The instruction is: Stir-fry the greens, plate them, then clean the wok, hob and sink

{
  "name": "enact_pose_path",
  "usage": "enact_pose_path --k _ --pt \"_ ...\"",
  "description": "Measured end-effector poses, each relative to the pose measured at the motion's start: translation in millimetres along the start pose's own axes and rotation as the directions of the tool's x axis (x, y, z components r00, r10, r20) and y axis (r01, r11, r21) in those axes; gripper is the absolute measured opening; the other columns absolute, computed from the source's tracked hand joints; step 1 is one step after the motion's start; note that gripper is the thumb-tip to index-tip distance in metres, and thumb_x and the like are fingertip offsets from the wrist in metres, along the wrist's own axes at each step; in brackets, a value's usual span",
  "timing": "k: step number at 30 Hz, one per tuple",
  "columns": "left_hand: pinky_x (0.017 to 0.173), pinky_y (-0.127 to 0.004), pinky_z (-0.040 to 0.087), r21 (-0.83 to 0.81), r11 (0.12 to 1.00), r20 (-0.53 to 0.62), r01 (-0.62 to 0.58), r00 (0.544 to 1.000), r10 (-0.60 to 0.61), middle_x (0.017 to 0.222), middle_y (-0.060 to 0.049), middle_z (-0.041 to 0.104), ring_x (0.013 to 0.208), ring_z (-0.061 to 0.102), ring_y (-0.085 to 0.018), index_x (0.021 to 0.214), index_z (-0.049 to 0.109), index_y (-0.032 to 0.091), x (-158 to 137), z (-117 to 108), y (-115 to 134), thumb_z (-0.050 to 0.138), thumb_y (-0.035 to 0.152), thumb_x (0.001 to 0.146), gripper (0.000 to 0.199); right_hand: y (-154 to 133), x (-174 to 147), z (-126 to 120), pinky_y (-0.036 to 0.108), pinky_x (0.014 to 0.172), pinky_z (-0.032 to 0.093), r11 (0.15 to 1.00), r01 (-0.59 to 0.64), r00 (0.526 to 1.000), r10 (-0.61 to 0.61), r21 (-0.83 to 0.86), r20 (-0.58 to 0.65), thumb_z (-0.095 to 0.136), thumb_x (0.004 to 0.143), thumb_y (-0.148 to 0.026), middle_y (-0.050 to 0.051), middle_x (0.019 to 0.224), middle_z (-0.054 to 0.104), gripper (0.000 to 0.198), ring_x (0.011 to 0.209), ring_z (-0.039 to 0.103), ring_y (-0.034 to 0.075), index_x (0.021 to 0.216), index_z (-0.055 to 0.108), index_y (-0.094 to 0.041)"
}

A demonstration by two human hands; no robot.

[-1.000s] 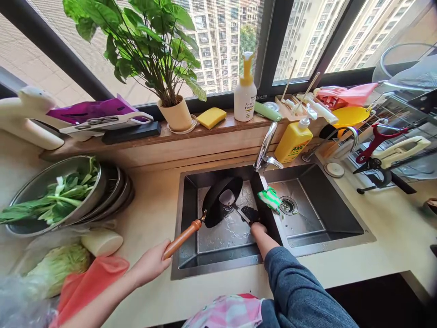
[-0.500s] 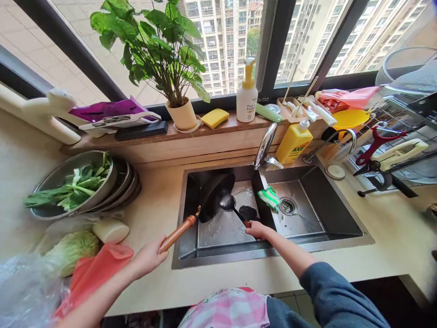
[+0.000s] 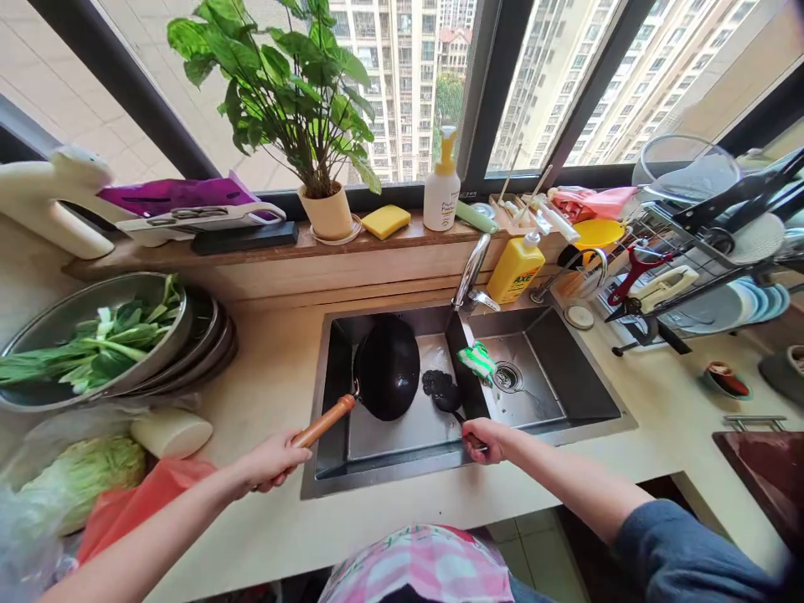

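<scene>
My left hand (image 3: 276, 461) is closed around the wooden handle of a black wok (image 3: 388, 368). The wok is tipped up in the left basin of the steel sink (image 3: 389, 459). My right hand (image 3: 485, 440) grips the handle of a dark ladle (image 3: 448, 399), its bowl low in the same basin. Right by the ladle lies a black scouring pad (image 3: 433, 382); whether they touch I cannot tell. A green-and-white cloth (image 3: 478, 362) lies over the basin divider, next to the right basin's drain.
Behind the sink stand the faucet (image 3: 471, 272) and a yellow AXE bottle (image 3: 516, 270). Stacked pans (image 3: 207, 343) with leafy greens and a cabbage (image 3: 94, 477) are at left. A dish rack (image 3: 684, 276) is at right. A potted plant (image 3: 327, 213) sits on the sill.
The wok has turned, so its dark round face shows more fully. The ladle has moved away from the wok, down beside the scouring pad. My view has shifted to the right.
</scene>
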State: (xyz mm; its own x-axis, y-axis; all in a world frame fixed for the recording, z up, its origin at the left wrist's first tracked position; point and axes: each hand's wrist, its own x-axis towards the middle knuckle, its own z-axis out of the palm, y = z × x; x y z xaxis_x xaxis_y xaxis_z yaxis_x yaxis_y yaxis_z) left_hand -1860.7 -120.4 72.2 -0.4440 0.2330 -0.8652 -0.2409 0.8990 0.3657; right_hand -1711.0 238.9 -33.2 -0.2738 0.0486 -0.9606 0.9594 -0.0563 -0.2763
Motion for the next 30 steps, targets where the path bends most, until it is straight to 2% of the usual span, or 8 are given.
enact_pose_path --k 4,9,15,18,20,22,25,30 --pt "0.037 -0.019 0.015 -0.049 0.998 -0.004 0.043 0.999 -0.043 0.052 0.008 0.038 0.039 0.031 -0.009 0.098 0.047 0.025 -9 7 12 0.056 0.036 0.064 0.037 -23 32 11 0.014 0.042 0.033 0.988 0.122 0.991 -0.116 0.097 -0.069 0.031 0.089 -0.017 -0.006 0.051 0.035 0.030 0.039 0.037 0.005 0.059 0.031 -0.020" --pt "0.038 -0.018 0.007 -0.236 0.968 -0.004 0.091 0.995 -0.095 0.055 0.007 0.040 0.038 0.029 -0.005 0.080 0.042 0.025 -6 27 -2 0.058 0.040 0.061 0.030 -53 59 5 0.013 0.047 0.037 0.936 0.332 0.940 -0.317 0.119 -0.128 0.032 0.090 -0.019 -0.007 0.055 0.037 0.025 0.041 0.039 0.004 0.065 0.031 -0.021" --pt "0.039 -0.017 0.002 -0.408 0.902 0.015 0.140 0.989 -0.147 0.057 0.008 0.040 0.037 0.027 -0.002 0.078 0.037 0.024 2 55 -15 0.059 0.045 0.055 0.038 -23 47 1 0.020 0.044 0.032 0.898 0.438 0.878 -0.435 -0.029 -0.200 0.034 0.090 -0.020 -0.008 0.053 0.039 0.013 0.040 0.042 0.009 0.077 0.035 -0.023" --pt "0.039 -0.017 0.002 -0.442 0.889 0.056 0.120 0.993 -0.107 0.056 0.009 0.040 0.037 0.026 -0.001 0.077 0.035 0.024 13 66 -17 0.063 0.048 0.054 0.044 4 26 -3 0.023 0.053 0.035 0.859 0.437 0.806 -0.506 -0.268 -0.308 0.044 0.084 -0.013 -0.004 0.063 0.049 0.011 0.054 0.054 0.013 0.083 0.038 -0.022" --pt "0.038 -0.016 0.003 -0.471 0.876 0.102 0.107 0.993 -0.066 0.056 0.010 0.039 0.037 0.025 -0.001 0.076 0.033 0.024 25 71 -19 0.065 0.053 0.053 0.049 16 12 -8 0.026 0.063 0.037 0.755 0.375 0.723 -0.601 -0.537 -0.340 0.046 0.080 -0.009 0.002 0.077 0.058 0.015 0.073 0.061 0.018 0.088 0.041 -0.021" --pt "0.036 -0.015 0.006 -0.469 0.879 0.142 0.090 0.990 -0.025 0.056 0.010 0.041 0.037 0.026 -0.001 0.075 0.033 0.024 38 77 -21 0.065 0.057 0.052 0.052 21 0 -14 0.029 0.069 0.038 0.624 0.287 0.688 -0.662 -0.727 -0.296 0.045 0.081 -0.009 0.008 0.089 0.063 0.018 0.086 0.062 0.023 0.094 0.044 -0.021" --pt "0.034 -0.015 0.017 -0.415 0.909 0.155 0.027 0.987 0.041 0.059 0.008 0.046 0.038 0.034 -0.002 0.076 0.035 0.024 52 88 -20 0.063 0.064 0.052 0.055 18 -7 -21 0.031 0.073 0.040 0.575 0.248 0.723 -0.646 -0.780 -0.247 0.047 0.081 -0.012 0.011 0.095 0.065 0.017 0.092 0.063 0.026 0.095 0.049 -0.021" --pt "0.036 -0.019 0.025 -0.195 0.979 0.074 -0.066 0.994 0.082 0.056 0.007 0.044 0.037 0.041 -0.008 0.079 0.035 0.025 69 104 -15 0.053 0.071 0.059 0.054 0 5 -14 0.029 0.063 0.045 0.684 0.217 0.813 -0.521 -0.696 -0.258 0.045 0.087 -0.020 0.009 0.077 0.065 0.010 0.072 0.065 0.022 0.089 0.054 -0.017"
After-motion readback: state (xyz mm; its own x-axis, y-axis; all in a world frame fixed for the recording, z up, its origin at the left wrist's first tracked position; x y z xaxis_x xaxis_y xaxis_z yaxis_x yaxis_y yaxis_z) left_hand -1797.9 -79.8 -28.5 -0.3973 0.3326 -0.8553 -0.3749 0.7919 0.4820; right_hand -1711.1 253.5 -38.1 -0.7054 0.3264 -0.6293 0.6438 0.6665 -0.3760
